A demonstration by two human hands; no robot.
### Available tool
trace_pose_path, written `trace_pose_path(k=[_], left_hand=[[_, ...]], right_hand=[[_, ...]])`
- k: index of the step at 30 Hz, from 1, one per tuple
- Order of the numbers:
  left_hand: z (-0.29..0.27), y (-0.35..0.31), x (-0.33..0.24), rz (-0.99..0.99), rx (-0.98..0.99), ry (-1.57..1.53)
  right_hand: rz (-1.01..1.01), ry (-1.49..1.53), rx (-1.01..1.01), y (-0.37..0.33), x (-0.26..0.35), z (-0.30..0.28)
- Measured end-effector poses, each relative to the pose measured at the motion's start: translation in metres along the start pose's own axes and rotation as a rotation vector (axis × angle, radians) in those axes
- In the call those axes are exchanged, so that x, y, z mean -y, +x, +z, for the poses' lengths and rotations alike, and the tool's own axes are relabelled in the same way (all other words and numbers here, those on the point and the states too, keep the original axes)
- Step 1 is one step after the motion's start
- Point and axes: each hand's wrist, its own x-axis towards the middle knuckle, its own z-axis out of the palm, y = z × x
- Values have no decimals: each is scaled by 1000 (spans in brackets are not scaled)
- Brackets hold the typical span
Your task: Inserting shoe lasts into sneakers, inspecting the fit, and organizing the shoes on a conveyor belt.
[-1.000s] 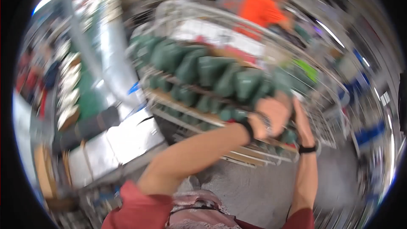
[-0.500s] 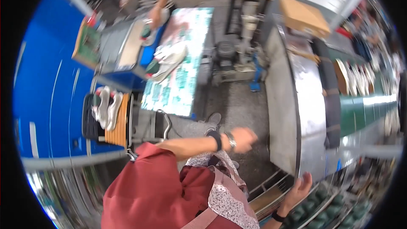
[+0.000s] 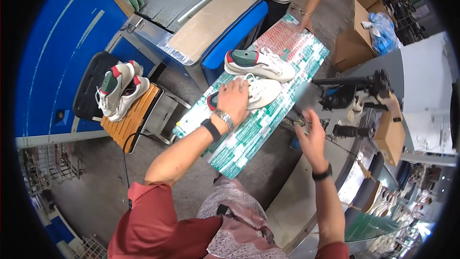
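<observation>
The left hand [image 3: 233, 100] grasps the near shoe [image 3: 266, 93], which lies on the table [image 3: 239, 146] just beside the far shoe [image 3: 263, 67]. The right hand [image 3: 313, 140] is released, thumb and fingers parted, near the table's right edge. More shoes [image 3: 114, 103] sit on the stool [image 3: 125, 133] at left.

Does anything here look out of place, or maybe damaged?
No spill or damage stands out around the shoes on the patterned table. Slightly untidy: crumpled blue plastic bunched at the open cardboard box.
</observation>
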Motion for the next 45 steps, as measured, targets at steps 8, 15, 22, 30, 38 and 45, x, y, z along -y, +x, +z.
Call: trace_pose_path(k=[8,15,22,30,38,45], left_hand=[[-2,-9,29,95,333,-223],[-29,-94,42,322,478,-155],[-7,-48,24,186,475,-97],[-37,-23,-85,178,595,31],[-56,-24,-343,928,461,-333],[-59,-34,-481,1254,118,-428]], right_hand=[[-435,-336,63,200,5,122],[-560,-632,46,218,-2,94],[-51,-52,-82,-32,-64,-29],[717,-278,-805,-339,-192,-213],[629,-547,-1026,-359,-254,-293],[485,2299,22,-272,-163,-282]])
